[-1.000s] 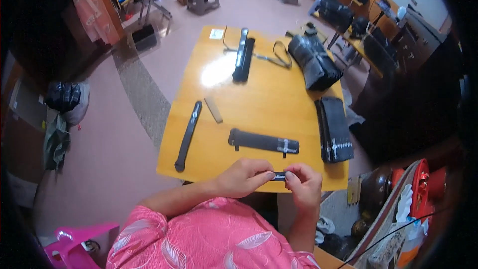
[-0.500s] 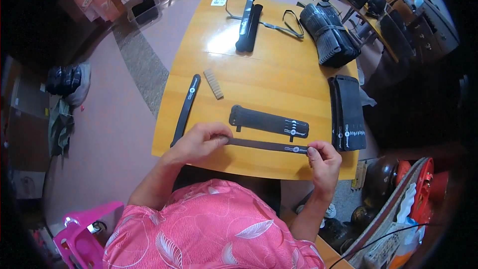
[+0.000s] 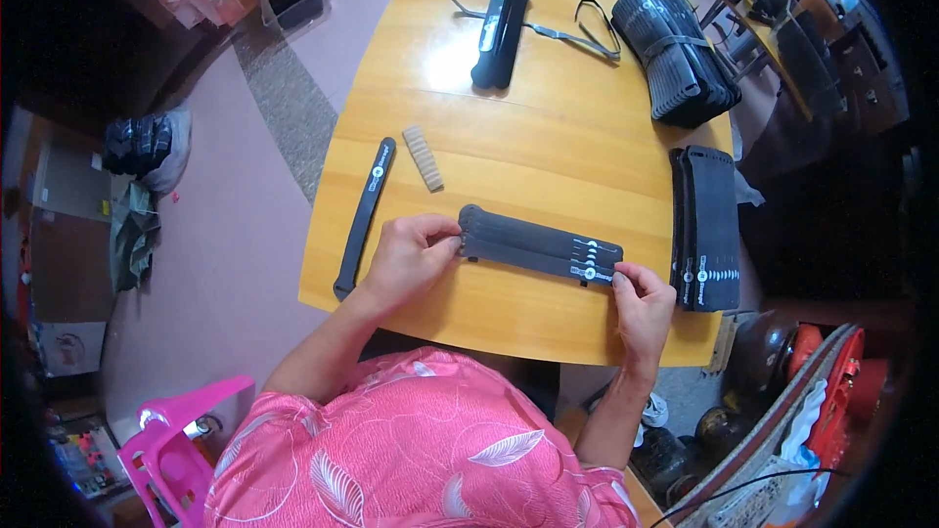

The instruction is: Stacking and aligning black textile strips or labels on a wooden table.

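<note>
A flat black strap (image 3: 533, 258) with white print near one end is stretched between my two hands. My left hand (image 3: 411, 256) pinches its left end between thumb and fingers. At the printed right end, my right hand (image 3: 644, 311) grips it the same way. The strap lies along the near edge of several matching black straps (image 3: 533, 230), overlapped in a fan on the wooden table. Small dark tabs stick out below its near edge. Left of my left hand, a single black strap (image 3: 366, 215) rests apart at a slant.
A ribbed beige strip (image 3: 423, 158) lies beyond my left hand. Fanned black straps (image 3: 716, 230) sit at the table's right edge, with a tied bundle of straps (image 3: 675, 54) behind them. Two dark straps (image 3: 501, 34) with a thin grey band (image 3: 567, 37) lie at the far side.
Both hands have moved away from me with the strap. It was apart from the fanned straps on their near side and now lies against them. The view has shifted slightly.
</note>
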Motion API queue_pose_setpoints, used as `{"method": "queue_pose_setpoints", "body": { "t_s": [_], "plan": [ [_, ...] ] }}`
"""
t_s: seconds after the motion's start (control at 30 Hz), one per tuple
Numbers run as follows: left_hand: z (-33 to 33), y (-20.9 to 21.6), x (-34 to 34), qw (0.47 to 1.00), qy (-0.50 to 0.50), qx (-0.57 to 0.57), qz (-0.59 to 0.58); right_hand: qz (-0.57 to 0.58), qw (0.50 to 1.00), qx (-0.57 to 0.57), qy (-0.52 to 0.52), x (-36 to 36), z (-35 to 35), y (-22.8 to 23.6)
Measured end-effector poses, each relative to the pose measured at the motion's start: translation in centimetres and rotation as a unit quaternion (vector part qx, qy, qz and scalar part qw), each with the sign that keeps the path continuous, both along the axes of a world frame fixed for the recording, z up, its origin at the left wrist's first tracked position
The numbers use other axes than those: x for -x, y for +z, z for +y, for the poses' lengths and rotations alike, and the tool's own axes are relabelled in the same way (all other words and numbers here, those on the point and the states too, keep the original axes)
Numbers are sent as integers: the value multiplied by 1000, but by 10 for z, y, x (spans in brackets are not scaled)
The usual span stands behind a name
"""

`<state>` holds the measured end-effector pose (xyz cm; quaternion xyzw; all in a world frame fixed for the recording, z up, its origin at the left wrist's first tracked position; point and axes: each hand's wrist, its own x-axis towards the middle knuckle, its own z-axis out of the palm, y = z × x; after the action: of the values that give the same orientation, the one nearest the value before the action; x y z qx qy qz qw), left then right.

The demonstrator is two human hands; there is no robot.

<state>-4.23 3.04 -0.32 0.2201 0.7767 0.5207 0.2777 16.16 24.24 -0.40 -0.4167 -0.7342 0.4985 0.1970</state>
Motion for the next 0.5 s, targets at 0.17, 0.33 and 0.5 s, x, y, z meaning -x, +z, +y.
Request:
{"method": "queue_pose_setpoints", "body": {
  "t_s": [0.17, 0.33, 0.5],
  "plan": [
    [5, 0, -1, 993, -5, 28, 118, -27, 999, -6, -23, 0, 3, 0],
    [3, 0, 0, 991, -8, 41, 129, -48, 998, 10, -33, 8, 1, 9],
    [5, 0, 0, 991, -9, 48, 123, -53, 998, 6, -40, 6, 3, 5]
  ]
}}
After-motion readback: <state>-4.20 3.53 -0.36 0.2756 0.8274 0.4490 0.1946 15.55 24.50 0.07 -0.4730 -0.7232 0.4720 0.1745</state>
